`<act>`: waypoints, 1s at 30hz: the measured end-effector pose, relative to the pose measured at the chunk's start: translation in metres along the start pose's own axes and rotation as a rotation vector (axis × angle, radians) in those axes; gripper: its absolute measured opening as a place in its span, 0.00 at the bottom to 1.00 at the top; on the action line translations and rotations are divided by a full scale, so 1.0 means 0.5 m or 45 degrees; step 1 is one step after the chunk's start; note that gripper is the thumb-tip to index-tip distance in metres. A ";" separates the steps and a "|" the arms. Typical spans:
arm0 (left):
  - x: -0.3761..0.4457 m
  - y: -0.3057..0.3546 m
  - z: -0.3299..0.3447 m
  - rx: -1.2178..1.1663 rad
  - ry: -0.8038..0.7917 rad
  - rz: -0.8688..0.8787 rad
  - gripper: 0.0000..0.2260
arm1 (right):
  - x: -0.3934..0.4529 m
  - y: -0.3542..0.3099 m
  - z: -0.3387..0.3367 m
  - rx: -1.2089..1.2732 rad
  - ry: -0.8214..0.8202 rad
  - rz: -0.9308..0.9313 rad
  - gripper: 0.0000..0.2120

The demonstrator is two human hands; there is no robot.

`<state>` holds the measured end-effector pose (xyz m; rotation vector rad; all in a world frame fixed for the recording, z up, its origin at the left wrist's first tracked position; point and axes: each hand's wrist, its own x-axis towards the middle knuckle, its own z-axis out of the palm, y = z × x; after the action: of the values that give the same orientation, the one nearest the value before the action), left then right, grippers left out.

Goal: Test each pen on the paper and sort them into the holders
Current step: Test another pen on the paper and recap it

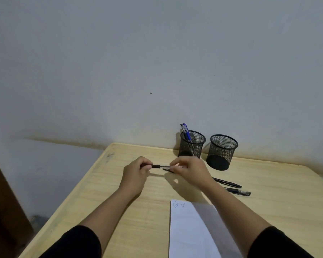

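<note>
Over the wooden bench (131, 216), the left hand (136, 173) pinches a black pen (156, 166) while the right hand (186, 169) grips its far end, seemingly the cap; a straight, level pull looks best. Paper (192, 229) lies nearer; two mesh holders (192, 144) stand beyond, right.

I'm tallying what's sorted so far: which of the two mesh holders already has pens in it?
The left mesh holder, nearer the hands, has pens standing in it; the right mesh holder looks empty.
</note>
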<state>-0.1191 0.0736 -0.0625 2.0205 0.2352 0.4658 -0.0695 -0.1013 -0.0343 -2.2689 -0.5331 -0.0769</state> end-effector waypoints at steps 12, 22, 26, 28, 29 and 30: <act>-0.099 0.121 -0.022 -0.321 0.028 0.034 0.09 | -0.134 -0.087 -0.098 1.046 0.145 0.078 0.08; -0.143 0.050 -0.023 -0.022 -0.004 -0.016 0.06 | -0.221 -0.024 -0.173 1.180 0.200 0.233 0.10; -0.134 0.022 0.005 0.154 -0.071 -0.002 0.06 | -0.237 -0.001 -0.144 1.180 0.173 0.252 0.08; -0.129 0.009 0.014 0.254 -0.065 0.009 0.06 | -0.242 0.011 -0.129 1.123 0.170 0.231 0.05; -0.128 0.005 0.016 0.284 -0.064 0.019 0.06 | -0.244 0.017 -0.122 1.089 0.169 0.227 0.03; -0.128 0.005 0.016 0.299 -0.069 0.037 0.06 | -0.245 0.023 -0.114 1.056 0.168 0.231 0.03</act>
<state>-0.1737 0.0430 -0.0782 2.2651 0.2362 0.4169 -0.1699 -0.1923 -0.0300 -1.4760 -0.2187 0.0754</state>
